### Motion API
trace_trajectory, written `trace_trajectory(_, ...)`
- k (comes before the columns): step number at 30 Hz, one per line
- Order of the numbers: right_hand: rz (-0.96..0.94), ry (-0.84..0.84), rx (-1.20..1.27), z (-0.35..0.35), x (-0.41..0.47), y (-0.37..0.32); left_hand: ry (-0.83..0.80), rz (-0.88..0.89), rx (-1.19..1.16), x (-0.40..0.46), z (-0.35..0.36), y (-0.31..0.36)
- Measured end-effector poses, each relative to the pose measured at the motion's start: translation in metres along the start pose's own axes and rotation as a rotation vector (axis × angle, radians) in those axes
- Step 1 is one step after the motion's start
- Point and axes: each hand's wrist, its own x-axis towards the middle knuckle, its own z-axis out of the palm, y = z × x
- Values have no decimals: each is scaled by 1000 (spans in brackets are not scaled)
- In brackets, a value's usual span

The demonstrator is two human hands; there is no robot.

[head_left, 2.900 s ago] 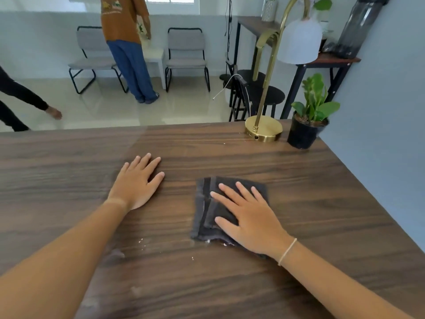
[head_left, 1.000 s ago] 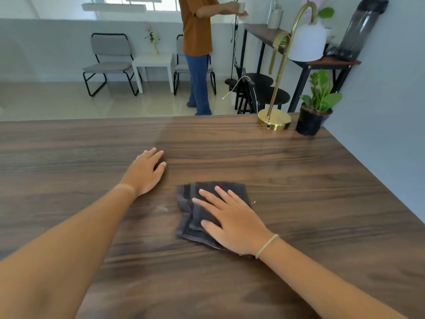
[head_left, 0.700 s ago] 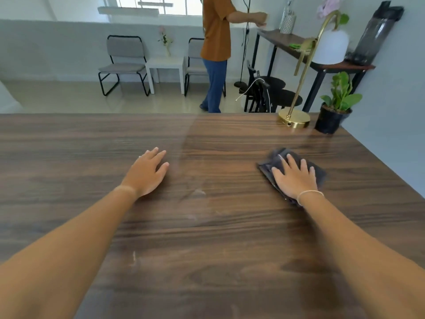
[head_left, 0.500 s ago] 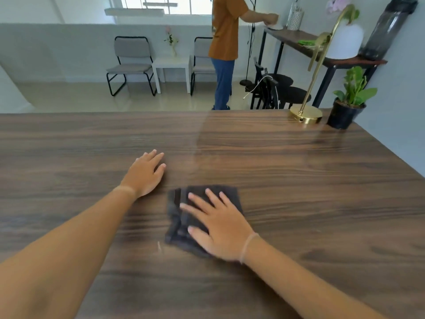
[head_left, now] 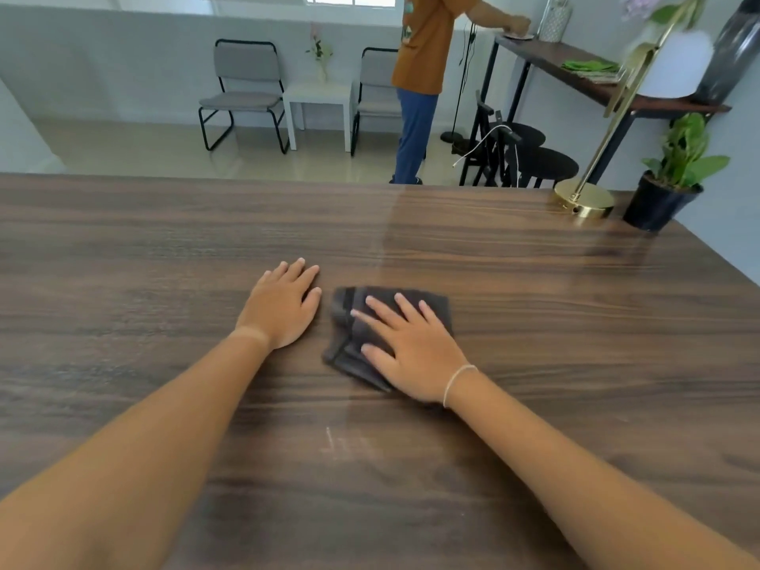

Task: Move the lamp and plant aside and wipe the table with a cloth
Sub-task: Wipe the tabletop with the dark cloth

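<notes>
Fingers (head_left: 405, 308) spread (right hand (head_left: 411, 351)) flat on the cloth (head_left: 353, 335).

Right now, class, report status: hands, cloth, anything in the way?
Left hand flat on wooden table. Right hand flat on folded dark grey cloth. Gold lamp, black-potted plant aside at far right corner.

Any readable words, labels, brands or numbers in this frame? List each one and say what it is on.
None can be read.
Orange shirt of the person in the background: a printed graphic at its left edge, too blurred and partly cut off to read.
Lamp, plant pot, cloth and table: no text shows.
</notes>
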Motion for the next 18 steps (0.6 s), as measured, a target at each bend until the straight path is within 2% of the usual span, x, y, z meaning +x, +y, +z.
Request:
trace_trajectory(2,-142,-10,92,-6,-51,-7,-20,1,-2,0,-1,0)
trace_trajectory(5,-102,-18,108,-18,-84,29,-42,15,14,4,-6,-2)
trace_trajectory(7,29,21,54,-26,-64,70,-28,27,23,10,-12,-4)
trace_trajectory(11,479,-51,32,-45,37,160,-18,-2,-26,40,-17,-8)
trace_trajectory(13,559,-38,51,-42,103,162,-25,-24,-48,60,-15,-13)
trace_trajectory(15,400,-50,51,-27,148,125,-38,-49,-58,83,-13,-17)
trace_trajectory(18,-101,-50,55,-11,131,60,-49,-74,-35,123,-13,-23)
